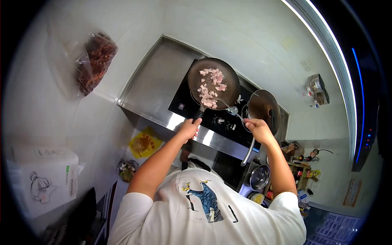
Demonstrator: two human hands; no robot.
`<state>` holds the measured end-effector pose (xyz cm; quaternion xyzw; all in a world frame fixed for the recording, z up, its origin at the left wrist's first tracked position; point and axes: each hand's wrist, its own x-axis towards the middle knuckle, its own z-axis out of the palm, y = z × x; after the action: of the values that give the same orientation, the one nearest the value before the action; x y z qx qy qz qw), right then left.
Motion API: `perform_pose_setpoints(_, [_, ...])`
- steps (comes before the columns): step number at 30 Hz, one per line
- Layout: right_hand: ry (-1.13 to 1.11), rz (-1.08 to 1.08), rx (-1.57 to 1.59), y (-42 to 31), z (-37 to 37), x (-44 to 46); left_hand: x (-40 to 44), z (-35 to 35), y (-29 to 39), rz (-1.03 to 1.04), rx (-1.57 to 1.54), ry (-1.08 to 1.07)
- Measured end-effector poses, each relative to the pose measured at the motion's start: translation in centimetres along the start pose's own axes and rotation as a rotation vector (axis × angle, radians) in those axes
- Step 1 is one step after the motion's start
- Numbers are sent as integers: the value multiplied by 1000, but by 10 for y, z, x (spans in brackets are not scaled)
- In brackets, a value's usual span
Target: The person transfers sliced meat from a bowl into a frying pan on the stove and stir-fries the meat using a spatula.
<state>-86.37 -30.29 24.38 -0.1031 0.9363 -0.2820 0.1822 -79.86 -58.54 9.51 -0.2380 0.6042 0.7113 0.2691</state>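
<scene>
Dark frying pan [228, 77] sits on the black stove at centre, tilted slightly in this view. Pieces of pale pink chopped meat [209, 93] lie spread in it, most of them along its left and lower middle. My left hand [189, 129] is wrapped round the black pan handle [199, 114]. In my right hand [258, 129] is the end of a thin, long-handled metal utensil [233, 109]. Its far end reaches over the pan's rim to the meat; the shape of that tip is too small to tell.
A second deep pan [261, 102] with a metal handle stands on the right of the stove [179, 96]. Left is a steel counter [149, 79]; a bag of dark red meat [98, 63] hangs on the wall. Lower right holds a metal bowl [260, 177] and several bottles.
</scene>
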Motion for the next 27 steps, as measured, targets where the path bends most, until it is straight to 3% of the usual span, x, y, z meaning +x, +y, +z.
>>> perform_pose_setpoints(3, [36, -58, -162, -3, 31, 24, -3, 3, 0, -1, -1, -6])
perform_pose_setpoints(8, [323, 85, -238, -16, 69, 100, 3, 2, -3, -4, -4, -12])
perform_pose_setpoints(11, [213, -19, -268, -2, 74, 82, 3, 2, -4, 2, -13, -17])
perform_pose_setpoints(18, [-14, 11, -105, -8, -40, 0, 1, -4, -2, 22, -1, -30])
perform_pose_setpoints(19, [-70, 107, -36, -7, -45, -6, 1, -3, -1, 7, -4, -22])
perform_pose_setpoints(22, [-117, 25, -137, -11, -17, 6, 5, 1, -6, -2, -1, 21])
perform_pose_setpoints(23, [-13, -73, -177, 2, 5, 22, 4, 4, -6, -2, 0, 16])
perform_pose_setpoints(25, [180, 21, -174, -12, 45, 65, 1, -1, 0, -8, -6, -13])
perform_pose_setpoints(27, [210, 24, -47, -9, 44, 80, 3, -4, 1, 1, -2, -8])
